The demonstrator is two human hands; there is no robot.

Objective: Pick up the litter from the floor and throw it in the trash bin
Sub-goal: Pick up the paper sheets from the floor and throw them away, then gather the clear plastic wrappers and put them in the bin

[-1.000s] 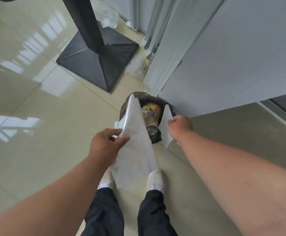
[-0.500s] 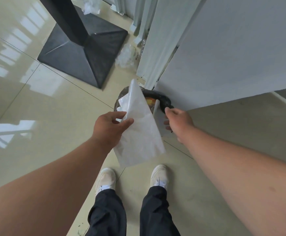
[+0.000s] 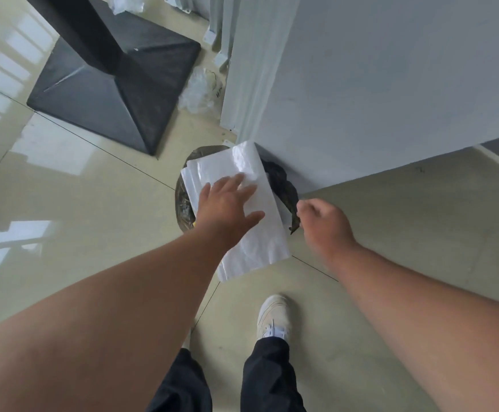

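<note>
Your left hand [image 3: 227, 208] is flat, fingers spread, palm down on the white plastic sheet [image 3: 251, 221], pressing rather than gripping; my read is you're flattening it to force it into the trash bin [image 3: 280, 181]. The sheet lies across the bin's mouth and covers most of it, with its near end hanging past the rim over the floor [image 3: 93, 203], so it's on the bin, not in it. It looks stiff and wider than the opening, which would explain the push. Your right hand [image 3: 322, 224] is loosely curled, thumb and fingers drawn together at the bin's right rim, right by the dark liner [image 3: 294, 224]; can't tell whether it's pinching the liner or holding nothing. If it is pinching, likely it's steadying the bin against your push. The bin sits tight in the corner against the grey panel [image 3: 376, 84], so it can't slide back. Contents are mostly hidden by the sheet: dark liner on both sides, a sliver of something yellow at the left edge. More crumpled clear plastic [image 3: 197, 93] lies on the floor between the black pedestal base [image 3: 108, 93] and the panel, well apart from the bin, so litter remains.
</note>
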